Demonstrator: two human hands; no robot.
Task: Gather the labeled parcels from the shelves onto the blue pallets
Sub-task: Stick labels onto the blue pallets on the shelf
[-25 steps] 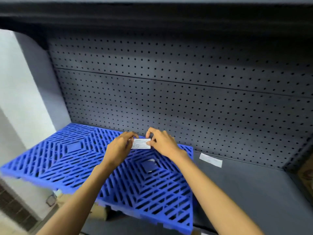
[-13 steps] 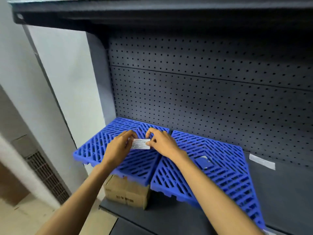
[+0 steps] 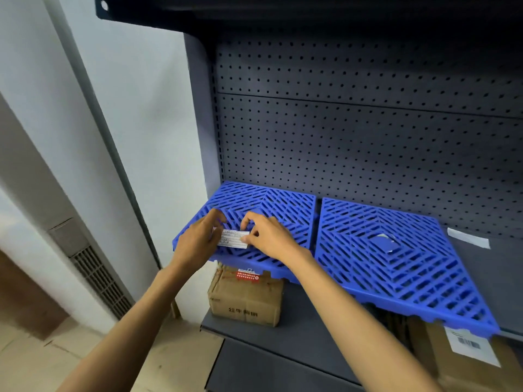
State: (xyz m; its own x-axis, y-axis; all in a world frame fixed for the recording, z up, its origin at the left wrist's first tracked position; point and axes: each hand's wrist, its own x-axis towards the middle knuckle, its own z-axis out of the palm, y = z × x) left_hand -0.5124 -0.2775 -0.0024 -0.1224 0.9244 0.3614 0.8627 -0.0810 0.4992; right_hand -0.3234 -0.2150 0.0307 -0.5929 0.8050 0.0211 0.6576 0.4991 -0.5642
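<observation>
Two blue slatted pallets lie side by side on a dark shelf, the left pallet [image 3: 280, 205] and the right pallet [image 3: 396, 267]. Over the left pallet's front part, my left hand [image 3: 198, 241] and my right hand [image 3: 271, 239] pinch a small white printed label [image 3: 232, 239] between them by its two ends. A cardboard parcel [image 3: 246, 301] with a red sticker stands on the lower shelf under the left pallet. A second cardboard parcel [image 3: 469, 360] with a white barcode label shows at the lower right, partly hidden by the right pallet.
A white paper strip [image 3: 468, 238] lies on the bare shelf to the right of the pallets. The dark pegboard back [image 3: 368, 137] rises behind, with an upper shelf overhead. To the left are a white wall and a floor-level vent grille [image 3: 96, 275].
The view has swung left and pulled back, bringing both pallets, the lower shelf and its parcels into sight. Both hands keep pinching the label over the left pallet.
</observation>
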